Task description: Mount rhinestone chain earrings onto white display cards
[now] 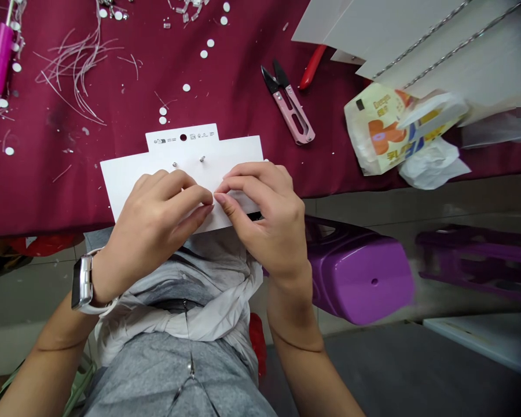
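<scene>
A white display card (238, 152) with a printed tab and a round hole lies at the table's front edge, partly overhanging it. Two small metal pieces (202, 158) stick up from its upper middle. Over the card's left half, my left hand (160, 217) has thumb and fingers pinched together. My right hand (264, 205) is pinched too, its fingertips almost meeting the left ones above the card. Whatever is between the fingertips is too small or hidden to make out. A watch (84, 284) sits on my left wrist.
Pink thread snips (292, 110) and a red handle (312, 66) lie beyond the card. Small white discs (186, 88), clear thread (80, 72) and a magenta tool (2, 55) are scattered left. White cards with twisted chains (438, 29), a printed packet (382, 130) and a purple stool (369, 278) are right.
</scene>
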The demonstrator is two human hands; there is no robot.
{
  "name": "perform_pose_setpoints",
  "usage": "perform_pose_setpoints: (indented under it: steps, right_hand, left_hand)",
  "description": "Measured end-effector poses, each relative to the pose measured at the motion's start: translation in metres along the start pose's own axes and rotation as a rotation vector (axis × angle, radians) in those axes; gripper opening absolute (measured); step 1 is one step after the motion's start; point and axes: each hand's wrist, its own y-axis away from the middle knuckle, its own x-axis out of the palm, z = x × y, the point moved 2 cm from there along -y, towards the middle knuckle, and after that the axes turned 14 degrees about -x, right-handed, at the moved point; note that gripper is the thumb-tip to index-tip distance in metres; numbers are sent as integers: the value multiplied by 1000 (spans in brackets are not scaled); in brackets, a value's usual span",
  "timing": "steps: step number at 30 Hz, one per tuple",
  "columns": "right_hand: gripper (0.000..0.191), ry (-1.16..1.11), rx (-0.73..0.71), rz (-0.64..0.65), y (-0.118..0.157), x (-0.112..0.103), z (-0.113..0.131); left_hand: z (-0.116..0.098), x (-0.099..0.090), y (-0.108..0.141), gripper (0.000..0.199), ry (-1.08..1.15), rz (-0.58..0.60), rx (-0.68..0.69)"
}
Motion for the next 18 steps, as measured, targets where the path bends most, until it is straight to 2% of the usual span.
perform_pose_setpoints:
  steps: [6,12,18]
  right_hand:
    - [12,-22,8,12,-3,1,0]
    - [16,-55,14,3,-5,2,-7]
    - [14,-87,19,-66,-3,6,-11]
  left_hand:
    - [1,2,0,15,50,-30,42]
    - [-3,2,-3,14,168,-22,-22]
    - [-3,3,-6,11,242,-15,-89]
